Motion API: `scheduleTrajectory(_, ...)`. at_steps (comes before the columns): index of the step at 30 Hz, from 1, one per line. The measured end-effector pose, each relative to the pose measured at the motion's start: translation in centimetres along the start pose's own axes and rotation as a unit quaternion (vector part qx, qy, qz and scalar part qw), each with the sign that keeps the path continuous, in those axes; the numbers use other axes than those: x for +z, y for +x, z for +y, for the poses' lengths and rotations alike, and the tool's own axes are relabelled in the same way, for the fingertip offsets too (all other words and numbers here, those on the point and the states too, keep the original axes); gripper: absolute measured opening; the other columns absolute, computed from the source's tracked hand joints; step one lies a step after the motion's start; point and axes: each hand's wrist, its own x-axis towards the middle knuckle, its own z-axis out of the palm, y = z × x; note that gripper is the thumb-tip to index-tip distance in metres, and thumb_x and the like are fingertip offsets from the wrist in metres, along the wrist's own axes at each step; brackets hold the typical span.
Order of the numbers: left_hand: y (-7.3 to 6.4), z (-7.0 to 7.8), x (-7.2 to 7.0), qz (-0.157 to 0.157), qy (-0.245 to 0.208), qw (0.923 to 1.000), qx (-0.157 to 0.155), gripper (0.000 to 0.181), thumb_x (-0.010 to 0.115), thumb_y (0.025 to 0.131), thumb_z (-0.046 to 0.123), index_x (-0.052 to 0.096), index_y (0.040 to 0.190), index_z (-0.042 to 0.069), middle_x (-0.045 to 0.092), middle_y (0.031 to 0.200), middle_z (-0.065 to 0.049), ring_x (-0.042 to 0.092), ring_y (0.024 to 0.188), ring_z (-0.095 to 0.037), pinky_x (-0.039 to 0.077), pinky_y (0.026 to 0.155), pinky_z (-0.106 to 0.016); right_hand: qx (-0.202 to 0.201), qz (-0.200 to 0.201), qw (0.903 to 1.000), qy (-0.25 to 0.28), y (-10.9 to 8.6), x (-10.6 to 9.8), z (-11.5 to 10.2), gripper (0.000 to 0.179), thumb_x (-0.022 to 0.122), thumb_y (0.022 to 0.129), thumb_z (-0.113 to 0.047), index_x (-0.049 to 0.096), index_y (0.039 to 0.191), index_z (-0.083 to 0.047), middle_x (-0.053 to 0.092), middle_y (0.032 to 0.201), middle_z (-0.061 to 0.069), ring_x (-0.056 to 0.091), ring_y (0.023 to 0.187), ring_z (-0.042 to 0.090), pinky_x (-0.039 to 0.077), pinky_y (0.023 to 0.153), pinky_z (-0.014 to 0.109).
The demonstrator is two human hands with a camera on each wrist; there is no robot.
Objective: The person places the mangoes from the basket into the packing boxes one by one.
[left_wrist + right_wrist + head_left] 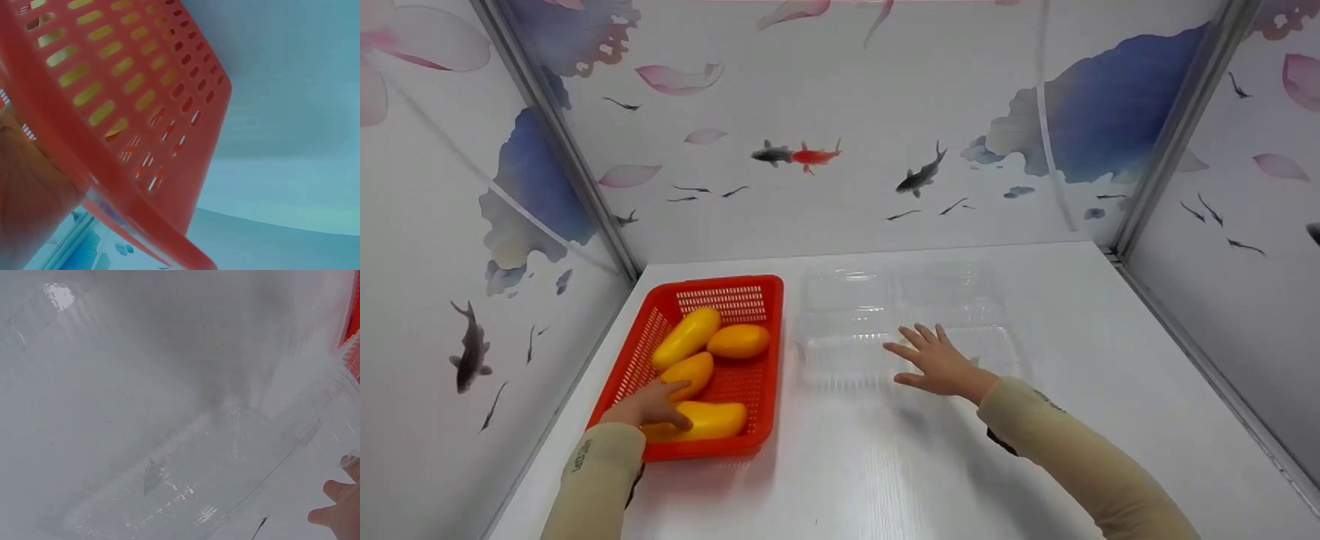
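Note:
A red slotted basket (769, 375) on the left holds several yellow mangoes. My left hand (649, 405) reaches over its near left side. The thumb lies over the nearest mango (716, 421), and the fingers are by an orange-yellow mango (690, 373); some fingertips are hidden. Two more, a long mango (688, 337) and a shorter mango (739, 341), lie farther back. In the left wrist view, that hand (28, 202) is beside the basket rim (79, 140). My right hand (937, 364) has spread fingers and holds nothing, above clear plastic containers (847, 352); contact is unclear.
More transparent container parts (949, 285) extend to the back of the white table (870, 480), their edges hard to make out. Printed panels with fish and petals (840, 202) stand at the back and both sides.

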Motion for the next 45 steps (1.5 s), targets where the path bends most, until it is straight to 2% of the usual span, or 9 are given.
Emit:
scheduleTrajectory(5, -0.3, -0.1, 0.2, 0.004, -0.012, 0.9999, -0.005, 0.071, 0.073, 0.076, 0.028, 0.042, 0.136, 0.009, 0.032, 0.138, -0.029, 0.029, 0.122, -0.048, 0.022, 0.1, -0.064, -0.006, 0.009, 0.9999, -0.009, -0.8, 0.7, 0.1, 0.059, 0.052, 0.089, -0.045, 0.037, 0.14, -0.019, 0.03, 0.146, 0.018, 0.023, 0.134, 0.041, 0.012, 0.105, 0.062)
scheduleTrajectory(10, -0.6, -0.1, 0.8, -0.011, -0.027, 0.9996, -0.005, 0.064, 0.074, 0.076, 0.023, 0.047, 0.133, 0.011, 0.043, 0.133, -0.023, 0.038, 0.115, -0.042, 0.027, 0.098, -0.062, -0.003, 0.023, 0.9997, 0.007, -1.6, 1.4, 0.1, 0.056, 0.054, 0.089, -0.042, 0.041, 0.137, -0.016, 0.031, 0.144, 0.021, 0.024, 0.132, 0.044, 0.011, 0.104, 0.064)
scheduleTrajectory(15, -0.6, -0.6, 1.2, -0.02, -0.04, 0.999, 0.002, 0.068, 0.073, 0.076, 0.022, 0.044, 0.136, 0.01, 0.041, 0.135, -0.024, 0.037, 0.115, -0.041, 0.027, 0.098, -0.062, -0.012, 0.03, 0.9995, -0.006, -2.1, 2.2, 0.1, 0.051, 0.054, 0.089, -0.041, 0.046, 0.134, -0.018, 0.033, 0.143, 0.021, 0.026, 0.131, 0.044, 0.013, 0.103, 0.064)
scheduleTrajectory(17, -0.6, -0.7, 1.4, -0.026, -0.054, 0.9982, -0.01, 0.07, 0.074, 0.075, 0.023, 0.042, 0.137, 0.011, 0.039, 0.136, -0.023, 0.036, 0.115, -0.041, 0.027, 0.098, -0.062, -0.014, 0.027, 0.9995, -0.009, -2.2, 2.5, 0.2, 0.051, 0.053, 0.089, -0.042, 0.046, 0.134, -0.019, 0.033, 0.142, 0.022, 0.026, 0.131, 0.044, 0.013, 0.103, 0.064)
scheduleTrajectory(21, -0.4, -0.7, 1.3, -0.035, -0.043, 0.9984, -0.01, 0.075, 0.073, 0.076, 0.027, 0.037, 0.139, 0.008, 0.037, 0.136, -0.025, 0.036, 0.115, -0.042, 0.027, 0.099, -0.061, -0.015, 0.026, 0.9995, -0.003, -2.4, 2.8, 0.3, 0.05, 0.052, 0.09, -0.042, 0.046, 0.133, -0.018, 0.034, 0.141, 0.023, 0.026, 0.131, 0.044, 0.014, 0.103, 0.065)
scheduleTrajectory(29, 0.5, -0.4, 1.2, -0.057, -0.018, 0.998, 0.018, 0.079, 0.07, 0.08, 0.027, 0.028, 0.141, -0.002, 0.03, 0.139, -0.029, 0.031, 0.12, -0.044, 0.023, 0.101, -0.06, -0.008, 0.029, 0.9995, 0.009, -2.7, 3.1, 0.1, 0.049, 0.054, 0.089, -0.04, 0.047, 0.133, -0.018, 0.034, 0.142, 0.023, 0.025, 0.131, 0.044, 0.013, 0.103, 0.065)
scheduleTrajectory(33, 0.6, -0.5, 1.4, -0.053, -0.009, 0.9982, 0.027, 0.077, 0.07, 0.079, 0.027, 0.03, 0.138, -0.003, 0.035, 0.135, -0.029, 0.035, 0.116, -0.043, 0.026, 0.099, -0.06, -0.014, 0.034, 0.9992, 0.016, -2.7, 3.3, 0.1, 0.049, 0.056, 0.089, -0.038, 0.048, 0.132, -0.018, 0.034, 0.141, 0.023, 0.025, 0.131, 0.045, 0.013, 0.103, 0.065)
scheduleTrajectory(41, 1.2, -1.5, 1.6, -0.046, 0.0, 0.9976, 0.052, 0.084, 0.073, 0.073, 0.04, 0.035, 0.134, -0.004, 0.042, 0.129, -0.028, 0.039, 0.112, -0.042, 0.028, 0.097, -0.059, -0.01, 0.025, 0.9993, 0.026, -2.8, 3.4, -0.2, 0.048, 0.056, 0.089, -0.037, 0.049, 0.132, -0.018, 0.034, 0.142, 0.023, 0.024, 0.131, 0.045, 0.013, 0.103, 0.064)
scheduleTrajectory(45, 0.8, -1.3, 1.7, -0.031, -0.029, 0.9985, 0.034, 0.086, 0.076, 0.071, 0.037, 0.035, 0.135, -0.003, 0.042, 0.13, -0.027, 0.039, 0.113, -0.041, 0.027, 0.098, -0.059, -0.007, 0.023, 0.9994, 0.024, -2.9, 3.4, -0.3, 0.047, 0.055, 0.089, -0.037, 0.048, 0.132, -0.018, 0.034, 0.142, 0.023, 0.024, 0.131, 0.045, 0.014, 0.103, 0.064)
